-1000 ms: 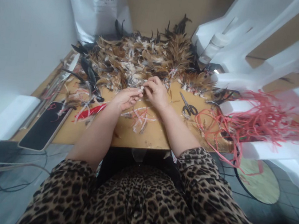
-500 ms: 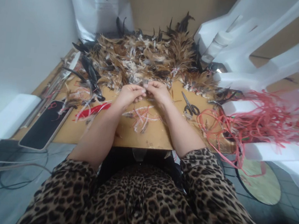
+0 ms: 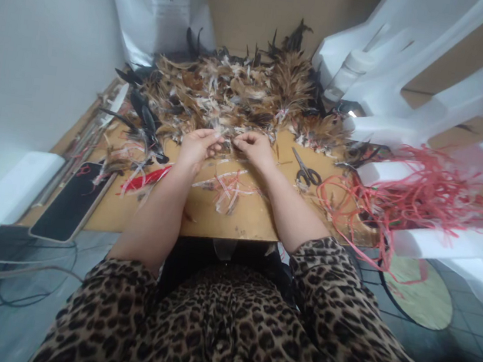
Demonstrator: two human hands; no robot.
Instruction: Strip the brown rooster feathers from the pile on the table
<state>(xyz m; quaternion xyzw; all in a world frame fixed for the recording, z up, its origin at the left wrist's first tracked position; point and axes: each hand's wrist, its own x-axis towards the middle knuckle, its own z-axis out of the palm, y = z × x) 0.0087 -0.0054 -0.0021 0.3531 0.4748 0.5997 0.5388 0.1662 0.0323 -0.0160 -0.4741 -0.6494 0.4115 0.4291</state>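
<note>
My left hand (image 3: pixel 199 147) is in a pinch at the front edge of a brown and black feather heap (image 3: pixel 236 88). A small pale feather (image 3: pixel 218 126) shows at its fingertips. Just to the right, my right hand (image 3: pixel 255 149) is closed with thumb and forefinger together; whatever lies between them is too small to make out. A small gap separates the two hands. Below them on the wooden table lie thin white and pink ribbon strips (image 3: pixel 229 186). Black-handled scissors (image 3: pixel 306 169) rest to the right of my right hand.
Red strips (image 3: pixel 146 179), a phone (image 3: pixel 72 200) and a white power bank (image 3: pixel 18 187) lie on the left. Tangled pink ribbon (image 3: pixel 421 199) spreads over white foam pieces on the right. Behind stand a silver bag (image 3: pixel 164 22) and a clear bottle (image 3: pixel 348 76).
My hands have come apart: the left hand has shifted slightly left, and a pale feather now shows at its fingertips. The right hand has stayed nearly in place.
</note>
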